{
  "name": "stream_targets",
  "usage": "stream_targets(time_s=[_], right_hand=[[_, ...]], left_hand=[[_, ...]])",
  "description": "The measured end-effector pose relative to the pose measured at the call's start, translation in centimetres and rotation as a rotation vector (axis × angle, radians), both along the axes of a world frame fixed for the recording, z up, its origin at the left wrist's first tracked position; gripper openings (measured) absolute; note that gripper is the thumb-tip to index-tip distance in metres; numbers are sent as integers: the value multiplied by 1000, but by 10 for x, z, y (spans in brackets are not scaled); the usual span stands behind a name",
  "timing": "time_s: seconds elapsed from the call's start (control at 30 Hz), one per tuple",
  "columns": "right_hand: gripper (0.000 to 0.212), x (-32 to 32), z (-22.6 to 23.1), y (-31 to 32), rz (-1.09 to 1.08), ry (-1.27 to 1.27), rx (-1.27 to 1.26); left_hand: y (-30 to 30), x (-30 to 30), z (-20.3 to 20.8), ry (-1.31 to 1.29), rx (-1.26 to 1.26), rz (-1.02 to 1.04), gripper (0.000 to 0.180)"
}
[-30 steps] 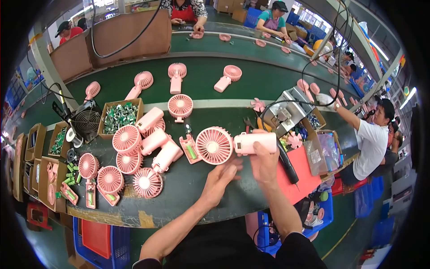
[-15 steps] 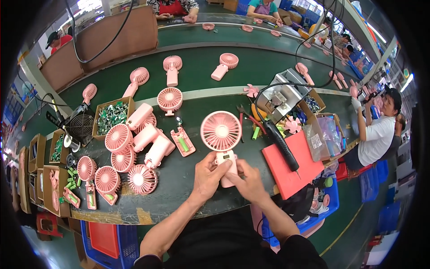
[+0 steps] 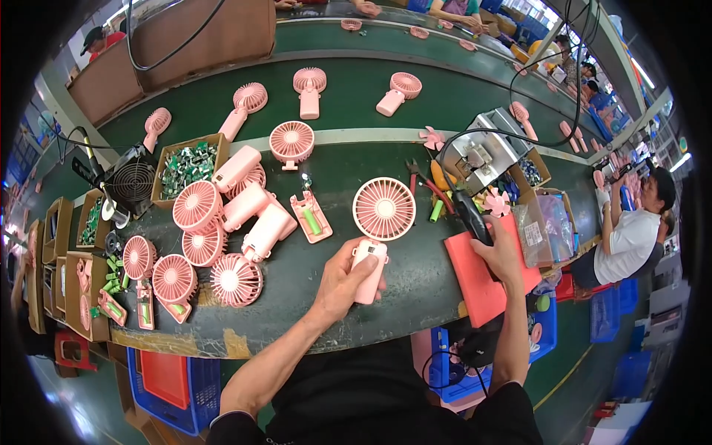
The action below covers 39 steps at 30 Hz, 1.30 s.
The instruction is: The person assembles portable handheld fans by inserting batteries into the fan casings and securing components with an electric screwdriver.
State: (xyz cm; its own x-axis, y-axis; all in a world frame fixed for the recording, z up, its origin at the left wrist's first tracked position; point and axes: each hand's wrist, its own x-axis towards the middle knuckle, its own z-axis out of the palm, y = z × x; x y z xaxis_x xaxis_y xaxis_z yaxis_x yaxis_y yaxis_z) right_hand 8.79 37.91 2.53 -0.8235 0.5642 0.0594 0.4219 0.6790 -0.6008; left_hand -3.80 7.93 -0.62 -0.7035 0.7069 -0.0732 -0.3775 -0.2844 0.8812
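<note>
Pink handheld fan (image 3: 381, 222) in the left hand (image 3: 341, 282), black electric screwdriver (image 3: 469, 213) in the right hand (image 3: 503, 248)

Take the pink handheld fan as the centre of the dial. It is over the near half of the dark workbench (image 3: 356, 326), with its round slatted head toward 12 o'clock and its handle toward 6. The fingers of the left hand wrap the handle, thumb laid across the front; whether the fan also rests on the bench, I cannot tell.

At 3 o'clock the right hand has its fingers curled around the body of the black electric screwdriver, just over a red pad (image 3: 473, 289). The hand hides the tool's lower part.

At 10 o'clock, near the fan's head, lies an open pink casing (image 3: 304, 208) with a green cell in it. Farther out, toward 9 and 10, pink fans (image 3: 256, 211) lie heaped together, and beyond them is a carton of green circuit boards (image 3: 189, 172). Red-handled pliers (image 3: 423, 182) lie at 1 o'clock. A metal box (image 3: 486, 152) sits at 2, with a loose pink fan blade (image 3: 432, 138) near its left side. A green conveyor (image 3: 348, 100) crosses at 12 o'clock, carrying more fans. A co-worker in a white top (image 3: 627, 245) is well apart at 3.
</note>
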Motion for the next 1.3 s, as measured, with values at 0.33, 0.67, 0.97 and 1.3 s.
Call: stream_targets(time_s=[0.33,0.67,0.97,1.3], right_hand=[[44,-32,31,-52,179,749,-1287],[101,-59,68,-121,436,1126,-834],[100,-67,64,-146,438,1191,-591],[89,-75,59,-149,397,1128,-654]], left_hand=[[-2,-1,-3,-247,159,-125,52],[3,2,9,-288,58,-123,45],[7,3,-7,-259,32,-132,45],[9,4,-7,-276,-1,-101,47]])
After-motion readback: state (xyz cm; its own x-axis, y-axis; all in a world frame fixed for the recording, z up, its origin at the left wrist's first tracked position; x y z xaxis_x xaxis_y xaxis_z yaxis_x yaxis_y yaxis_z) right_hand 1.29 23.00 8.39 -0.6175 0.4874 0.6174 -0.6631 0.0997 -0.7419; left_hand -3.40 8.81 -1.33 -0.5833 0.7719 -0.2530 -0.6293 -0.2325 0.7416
